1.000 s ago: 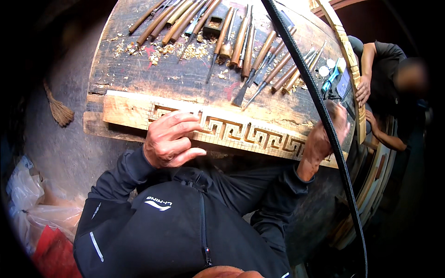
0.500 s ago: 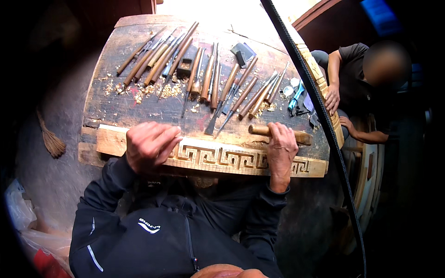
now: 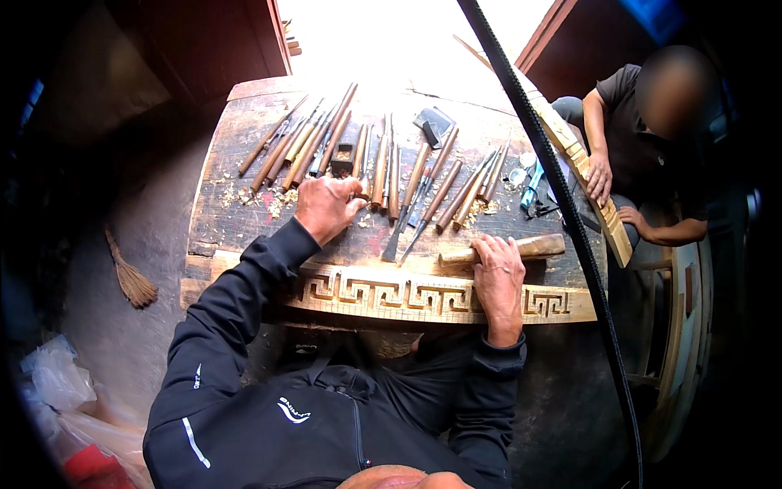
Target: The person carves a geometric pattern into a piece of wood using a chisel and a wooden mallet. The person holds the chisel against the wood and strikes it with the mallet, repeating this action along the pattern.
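Beyond the white-lettered jacket [image 3: 252, 444], right-hand fingers [image 3: 489, 246] grip a mallet [image 3: 542, 246] — whether left-hand fingers [image 3: 349, 187] grasp a chisel [image 3: 359, 151], I cannot tell.

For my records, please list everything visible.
Bench: one, brown, centre
Carved board: one, pale, bench front
Tools: many, brown, bench
Wooden club: one, brown, bench right
Box, block: one each, dark, bench
Shavings: many, pale, bench
Slim object: one, blue, bench right
Broom: one, tan, floor left
Plastic: uncounted, whitish, lower left
Timber: one, pale, right
Co-worker: one, dark shirt, right
Cord: one, black, right
Left hand: one, bare, at tools
Right hand: one, bare, on club
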`<action>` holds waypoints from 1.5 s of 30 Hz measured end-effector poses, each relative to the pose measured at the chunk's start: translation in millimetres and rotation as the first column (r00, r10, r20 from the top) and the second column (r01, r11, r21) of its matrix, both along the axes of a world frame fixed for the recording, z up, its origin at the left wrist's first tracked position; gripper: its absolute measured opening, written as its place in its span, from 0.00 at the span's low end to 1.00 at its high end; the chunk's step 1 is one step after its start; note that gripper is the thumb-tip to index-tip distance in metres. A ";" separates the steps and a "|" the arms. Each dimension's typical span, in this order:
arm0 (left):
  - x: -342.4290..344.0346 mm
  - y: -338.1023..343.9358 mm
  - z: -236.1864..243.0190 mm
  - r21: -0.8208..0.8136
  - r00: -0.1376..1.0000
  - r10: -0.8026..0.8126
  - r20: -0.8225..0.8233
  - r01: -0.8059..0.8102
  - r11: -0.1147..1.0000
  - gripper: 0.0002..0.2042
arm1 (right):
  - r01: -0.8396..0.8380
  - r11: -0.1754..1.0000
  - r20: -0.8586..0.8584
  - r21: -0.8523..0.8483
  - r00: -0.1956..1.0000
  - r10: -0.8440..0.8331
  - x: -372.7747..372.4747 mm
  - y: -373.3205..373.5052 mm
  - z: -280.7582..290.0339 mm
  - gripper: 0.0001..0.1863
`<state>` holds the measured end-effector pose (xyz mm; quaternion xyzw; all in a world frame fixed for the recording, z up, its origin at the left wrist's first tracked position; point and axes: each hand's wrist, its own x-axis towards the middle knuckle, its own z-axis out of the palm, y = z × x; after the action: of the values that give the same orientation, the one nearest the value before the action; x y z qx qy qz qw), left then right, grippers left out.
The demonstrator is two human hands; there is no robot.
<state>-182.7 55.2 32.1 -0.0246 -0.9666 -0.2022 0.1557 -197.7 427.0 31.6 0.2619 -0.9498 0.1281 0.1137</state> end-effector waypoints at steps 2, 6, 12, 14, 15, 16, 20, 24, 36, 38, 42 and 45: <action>-2.4 0.8 -7.0 -0.035 1.000 0.022 -0.005 -0.023 0.999 0.09 | 0.003 1.000 0.042 0.012 0.999 -0.004 1.3 -1.2 1.7 0.23; -5.8 6.2 -6.9 -0.027 1.000 -0.006 -0.024 0.005 1.000 0.10 | 0.014 1.000 0.056 0.011 0.998 -0.014 3.6 4.2 4.2 0.22; 7.7 -1.2 1.9 -0.092 0.993 0.040 0.115 -0.029 0.995 0.10 | 0.012 1.000 0.056 -0.008 0.998 -0.011 3.8 -0.8 4.6 0.22; 9.9 0.1 0.3 -0.098 0.990 0.024 0.137 -0.011 0.995 0.10 | 0.018 1.000 0.045 -0.014 0.999 -0.018 4.2 1.0 5.4 0.22; 7.9 0.5 -0.3 -0.112 0.990 0.024 0.141 -0.009 0.994 0.11 | 0.008 1.000 0.034 -0.009 0.999 -0.008 1.7 3.5 2.8 0.22; 7.6 1.2 0.2 -0.126 0.989 0.025 0.144 -0.007 0.992 0.11 | 0.010 1.000 0.023 -0.013 1.000 -0.009 1.0 4.9 0.5 0.22; 13.6 -6.5 7.3 -0.125 0.972 0.085 0.218 -0.059 0.990 0.13 | -0.004 0.999 0.006 -0.040 1.000 0.005 5.6 2.7 2.4 0.14; 13.0 -14.0 7.7 -0.050 0.973 0.145 0.180 -0.138 0.989 0.14 | -0.018 0.997 -0.049 -0.078 0.999 0.014 3.0 0.3 0.4 0.10; -28.6 -30.0 -27.9 0.267 0.902 0.052 0.428 -0.181 0.946 0.11 | -0.013 1.000 0.013 -0.027 1.000 0.013 1.3 4.7 -4.3 0.20; -26.2 -33.8 -24.9 0.490 0.882 -0.047 0.469 -0.216 0.844 0.13 | -0.010 1.000 0.044 -0.015 0.999 0.011 2.2 4.3 -3.2 0.20; -17.4 -42.6 1.0 0.875 0.904 -0.207 0.373 -0.270 0.401 0.08 | -0.011 0.998 -0.023 -0.065 1.000 0.009 4.9 1.8 -0.6 0.14; -32.1 -46.7 11.8 0.944 0.993 -0.098 0.065 -0.030 0.329 0.08 | -0.019 0.992 -0.111 -0.122 0.994 0.006 3.3 4.1 -9.7 0.14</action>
<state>-214.8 8.4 44.0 0.0610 -0.6773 -0.7284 0.0835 -194.5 431.1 21.9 0.2670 -0.9307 0.1725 0.1812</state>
